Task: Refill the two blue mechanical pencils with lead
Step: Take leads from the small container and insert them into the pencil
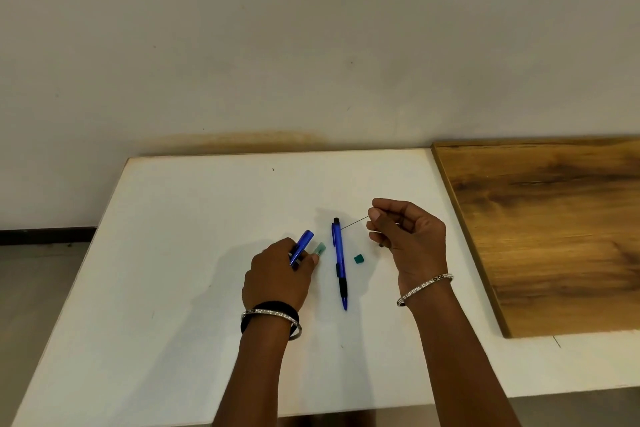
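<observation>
Two blue mechanical pencils, one lead case, one loose cap and one stick of lead show on the white tabletop (173, 253). Left of centre, the left hand (277, 274) lies knuckles up, its grip curled round the first pencil (303, 243), which slants up and to the right out of the fingers. The pale green lead case (319, 249) is just beside this pencil at the fingertips; whether the hand holds it cannot be told. The wrist has one silver bangle (273, 317) and one black band (273, 306).

At centre the second pencil (339, 263) lies flat, dark button end toward the wall. Just right of it sits the green cap (359, 258). Any print on the barrels is too small to read.

The right hand (412, 239), raised right of centre, has its grip pinching the lead (355, 221), which points left toward the second pencil's top. One silver bracelet (425, 287) circles that wrist. A wooden board (554, 236) fills the right edge.
</observation>
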